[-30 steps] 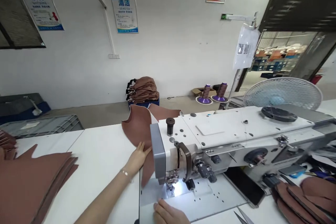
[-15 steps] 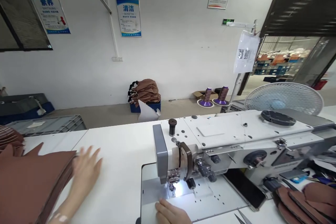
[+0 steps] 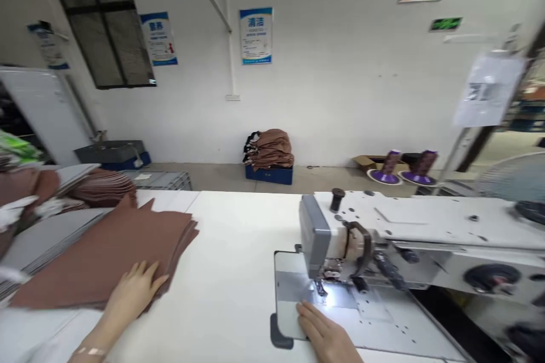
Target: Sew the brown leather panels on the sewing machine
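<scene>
My left hand (image 3: 135, 295) rests on the near right edge of a stack of flat brown pieces (image 3: 128, 238), fingers stretched and a little apart. They look like cut leather or fabric, with jagged far edges. My right hand (image 3: 326, 333) lies flat on the metal bed plate (image 3: 289, 283) of a white sewing machine (image 3: 409, 221), fingers extended, just in front of the lit needle area (image 3: 326, 290). No piece shows under the presser foot. Nothing is visible in my right hand.
Grey sheets (image 3: 55, 241) and more brown pieces (image 3: 100, 186) are piled at the left. Beyond the white table (image 3: 238, 238) stands a blue bin (image 3: 270, 174) heaped with brown material. Purple-based thread cones (image 3: 389, 167) stand behind the machine, near a white fan (image 3: 511, 176).
The view has turned left. My left hand has come down onto the brown stack. A pale piece past the table's far edge is gone from sight. My right hand stays on the bed.
</scene>
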The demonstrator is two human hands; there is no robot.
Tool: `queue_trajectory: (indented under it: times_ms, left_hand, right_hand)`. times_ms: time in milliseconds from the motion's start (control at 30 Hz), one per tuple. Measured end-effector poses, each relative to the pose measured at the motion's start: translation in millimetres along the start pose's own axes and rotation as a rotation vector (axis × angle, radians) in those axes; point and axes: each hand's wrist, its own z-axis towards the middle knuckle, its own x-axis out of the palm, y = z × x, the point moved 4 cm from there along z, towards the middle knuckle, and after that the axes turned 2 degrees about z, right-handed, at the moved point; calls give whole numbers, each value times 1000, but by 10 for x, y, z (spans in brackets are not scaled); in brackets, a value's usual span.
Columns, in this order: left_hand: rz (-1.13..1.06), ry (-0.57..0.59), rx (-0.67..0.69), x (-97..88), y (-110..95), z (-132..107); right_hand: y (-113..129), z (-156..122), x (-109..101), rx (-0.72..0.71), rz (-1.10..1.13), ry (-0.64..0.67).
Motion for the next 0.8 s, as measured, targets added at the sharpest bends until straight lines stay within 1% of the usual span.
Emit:
queue_trajectory:
  times_ms: [67,167,200,267,333,400,433,467,500,533,567,600,633,700,733,767,800]
  left_hand:
    - [-34,56,0,-58,-33,-3]
    - [-152,83,-26,-125,-16,-41]
    - [-177,83,-52,-158,19,-50]
    - [-197,76,-155,-264,159,-45]
    - [-195,49,-303,-444,365,-9]
    - [-179,-16,-436,-693,532,42]
    - [-172,-67,-461,-831,551,68]
    - [-173,-122,-448,-963,503,89]
    - [-185,-176,-391,-1081,381,97]
    - [-211,-215,-288,-1172,179,85]
    - [-248,-219,-160,-1225,-91,45]
    - [-282,-203,-5,-1246,-419,-30]
    - [-309,-160,164,-1232,-784,-141]
    - [-353,3,487,-1125,-1529,-446]
    - [-365,107,621,-1053,-1866,-617]
    - [-372,200,727,-987,-2159,-784]
    - [-367,252,805,-943,-2399,-937]
  right_hand:
    - [-4,-26,15,0,-18,8]
    - [5,-60,55,-36,-62,-7]
    - [8,-68,68,-43,-72,-9]
    - [12,-79,87,-43,-82,-12]
    - [15,-87,98,-32,-88,-9]
    - [18,-100,105,-15,-89,0]
    - [18,-107,110,2,-84,9]
    - [17,-116,113,21,-73,18]
    - [14,-123,118,42,-57,26]
    - [11,-129,125,61,-38,36]
    - [11,-131,134,74,-20,45]
    - [14,-130,143,80,-9,53]
    - [23,-126,153,80,-8,61]
    - [66,-122,157,70,-35,79]
    - [105,-132,139,65,-64,87]
    - [159,-158,100,60,-98,91]
    - [229,-202,33,50,-132,86]
